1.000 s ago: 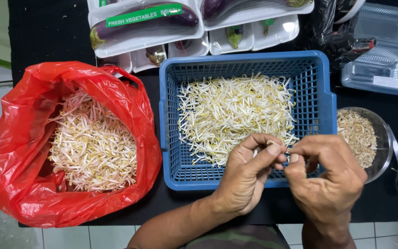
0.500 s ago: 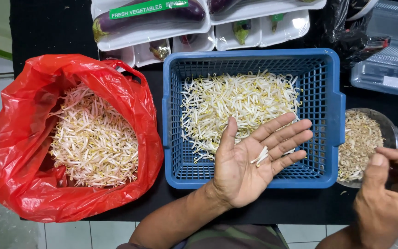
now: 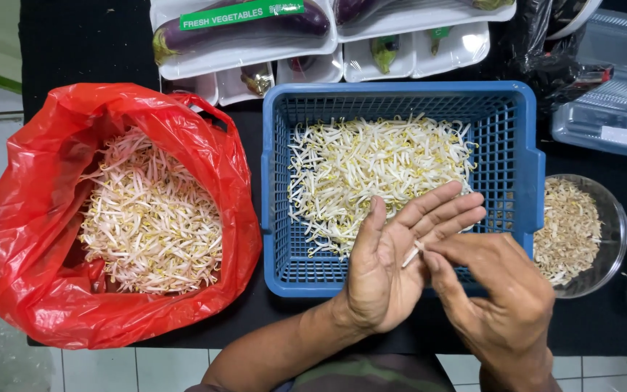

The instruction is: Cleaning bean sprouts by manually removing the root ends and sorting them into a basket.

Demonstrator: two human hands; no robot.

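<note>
Having left the round metal bowl where it hovered half a second ago, right hand now coming back across and closing thumb and forefinger on the tip of a pale, thin bean sprout. Left hand staying spread flat, palm up, fingers apart, cradling that sprout across the finger bases, just above the near rim of the blue plastic lattice basket. Judging by this, one stalk being worked at a time.

Lying tangled in the basket, crisp white sprouts with yellowish heads; heaping loosely in the crinkled, glossy red plastic bag, more of the same. Filling the bowl, drier brownish trimmings. Resting on the dark surface beyond, white foam trays of purple aubergines.
</note>
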